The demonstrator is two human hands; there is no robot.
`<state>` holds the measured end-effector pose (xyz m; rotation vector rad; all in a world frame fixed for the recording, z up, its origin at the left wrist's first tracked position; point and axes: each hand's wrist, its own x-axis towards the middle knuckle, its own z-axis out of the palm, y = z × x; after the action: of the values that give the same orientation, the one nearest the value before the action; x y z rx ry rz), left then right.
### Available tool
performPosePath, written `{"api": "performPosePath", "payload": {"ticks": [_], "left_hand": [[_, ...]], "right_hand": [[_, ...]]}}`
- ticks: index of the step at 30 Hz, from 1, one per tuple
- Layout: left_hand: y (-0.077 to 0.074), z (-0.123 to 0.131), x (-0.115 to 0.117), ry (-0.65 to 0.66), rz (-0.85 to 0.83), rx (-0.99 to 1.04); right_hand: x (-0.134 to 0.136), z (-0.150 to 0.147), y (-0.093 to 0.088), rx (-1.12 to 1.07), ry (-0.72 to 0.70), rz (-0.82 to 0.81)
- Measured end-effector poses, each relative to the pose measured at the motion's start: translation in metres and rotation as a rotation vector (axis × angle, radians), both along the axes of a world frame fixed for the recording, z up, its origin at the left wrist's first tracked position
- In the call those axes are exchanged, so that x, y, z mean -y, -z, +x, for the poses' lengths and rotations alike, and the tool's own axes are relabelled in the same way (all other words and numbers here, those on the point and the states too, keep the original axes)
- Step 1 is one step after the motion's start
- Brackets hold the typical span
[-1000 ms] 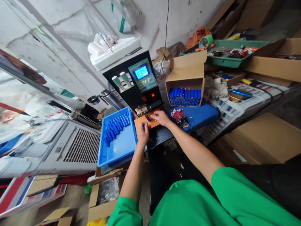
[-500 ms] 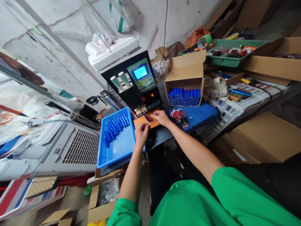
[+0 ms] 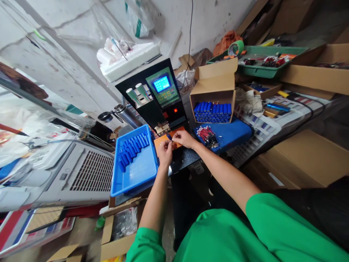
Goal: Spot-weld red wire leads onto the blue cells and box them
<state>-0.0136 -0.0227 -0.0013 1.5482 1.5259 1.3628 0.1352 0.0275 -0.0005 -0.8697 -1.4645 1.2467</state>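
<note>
A small blue battery cell [image 3: 169,137] is at the orange work plate [image 3: 178,145], just below the electrodes [image 3: 163,128] of a black spot welder [image 3: 152,105] with a lit screen. My left hand [image 3: 165,153] is closed at the cell's near end, thumb and finger pinched on it. From the right comes my right hand [image 3: 184,139], its fingertips pinched close to the cell. Whatever is between those fingertips is too small to make out. A bundle of red and black wire leads [image 3: 207,137] lies right of my right hand.
Left of the plate stands a blue tray [image 3: 133,182] with several blue cells [image 3: 131,151]. An open cardboard box [image 3: 214,87] of blue cells is behind the leads. Farther right are a green tray [image 3: 272,72] and cardboard boxes [image 3: 308,156]. A steel flask [image 3: 127,114] stands behind the blue tray.
Both hands have drawn slightly closer together around the cell. The cell has shifted a little and tilts more than before. The view has moved slightly.
</note>
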Motion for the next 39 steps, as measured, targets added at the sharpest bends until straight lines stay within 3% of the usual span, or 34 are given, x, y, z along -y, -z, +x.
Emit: {"api": "performPosePath", "payload": {"ticks": [7,16,21,24,30,39], "left_hand": [[-0.003,-0.001,0.002,-0.014,0.01,0.036],[0.003,0.002,0.001,-0.035,0.034,-0.016],[0.002,-0.007,0.007,-0.064,0.218,-0.217],[0.002,-0.012,0.005,0.004,0.266,-0.327],[0.002,-0.014,-0.01,0.197,0.147,-0.43],[0.005,-0.01,-0.003,0.11,0.063,-0.122]], "right_hand": [[0.003,0.004,-0.004,-0.08,-0.003,-0.025],[0.001,0.001,0.0,-0.032,0.012,-0.015],[0.0,0.002,-0.001,-0.062,0.062,0.001],[0.002,0.003,-0.002,-0.109,0.084,-0.028],[0.001,0.0,0.001,-0.161,0.157,-0.074],[-0.001,-0.002,0.004,-0.145,0.204,-0.074]]}}
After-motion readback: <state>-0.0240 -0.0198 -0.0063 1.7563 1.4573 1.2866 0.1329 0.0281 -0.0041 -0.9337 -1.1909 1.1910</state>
